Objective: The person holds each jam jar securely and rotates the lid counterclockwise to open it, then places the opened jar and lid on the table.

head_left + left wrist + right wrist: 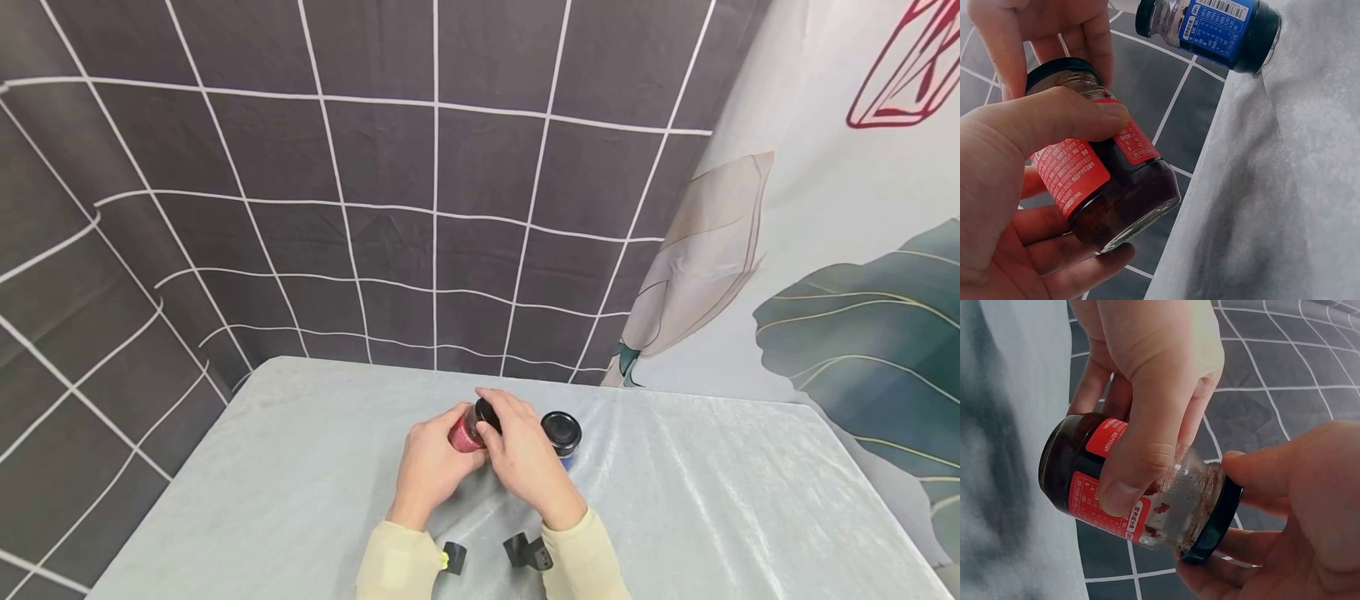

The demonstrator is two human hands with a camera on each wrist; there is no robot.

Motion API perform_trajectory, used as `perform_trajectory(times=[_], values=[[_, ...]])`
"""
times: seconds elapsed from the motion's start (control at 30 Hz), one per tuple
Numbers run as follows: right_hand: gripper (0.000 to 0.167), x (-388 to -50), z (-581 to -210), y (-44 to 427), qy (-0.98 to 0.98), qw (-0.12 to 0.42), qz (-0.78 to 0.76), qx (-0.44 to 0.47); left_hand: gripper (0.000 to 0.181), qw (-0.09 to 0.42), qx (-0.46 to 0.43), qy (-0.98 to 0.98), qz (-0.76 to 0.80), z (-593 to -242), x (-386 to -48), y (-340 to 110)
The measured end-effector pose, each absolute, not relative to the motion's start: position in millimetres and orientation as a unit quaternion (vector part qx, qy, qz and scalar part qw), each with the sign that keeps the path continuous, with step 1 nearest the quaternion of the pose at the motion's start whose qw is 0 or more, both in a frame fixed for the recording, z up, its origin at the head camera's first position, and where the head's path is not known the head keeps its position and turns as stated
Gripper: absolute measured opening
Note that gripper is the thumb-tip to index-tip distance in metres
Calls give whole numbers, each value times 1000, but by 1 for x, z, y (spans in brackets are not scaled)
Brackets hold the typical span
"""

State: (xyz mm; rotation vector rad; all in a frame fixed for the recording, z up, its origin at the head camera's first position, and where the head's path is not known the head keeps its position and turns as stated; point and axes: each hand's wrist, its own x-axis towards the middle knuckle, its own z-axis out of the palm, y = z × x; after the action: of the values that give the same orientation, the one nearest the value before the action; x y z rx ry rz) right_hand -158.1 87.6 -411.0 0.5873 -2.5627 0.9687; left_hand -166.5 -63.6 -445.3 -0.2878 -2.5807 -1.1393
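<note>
Pale table; left hand grips red-labelled jar, tilted, long axis pointing lid-first toward right hand, fingers pinching black lid

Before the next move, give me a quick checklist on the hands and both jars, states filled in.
1. Left hand gripping the red-labelled jar: ok, thumb across the label.
2. Right hand on the black lid: ok, thumb and fingers at its rim.
3. Red-labelled jar upright: not ok, it is tilted.
4. Black lid on the jar's mouth: ok, it covers it.
5. Black lid tight or loosened: cannot tell, the pictures don't settle it.
6. Blue-labelled jar standing capped on the table, apart from the red-labelled one: ok.
</note>
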Motion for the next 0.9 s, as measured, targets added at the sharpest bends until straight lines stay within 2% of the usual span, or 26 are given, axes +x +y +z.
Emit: perform_trajectory(times=[0.9], values=[[38, -159, -410, 89, -900, 159, 353, 200, 46, 155, -103, -897, -401, -449, -169, -64]])
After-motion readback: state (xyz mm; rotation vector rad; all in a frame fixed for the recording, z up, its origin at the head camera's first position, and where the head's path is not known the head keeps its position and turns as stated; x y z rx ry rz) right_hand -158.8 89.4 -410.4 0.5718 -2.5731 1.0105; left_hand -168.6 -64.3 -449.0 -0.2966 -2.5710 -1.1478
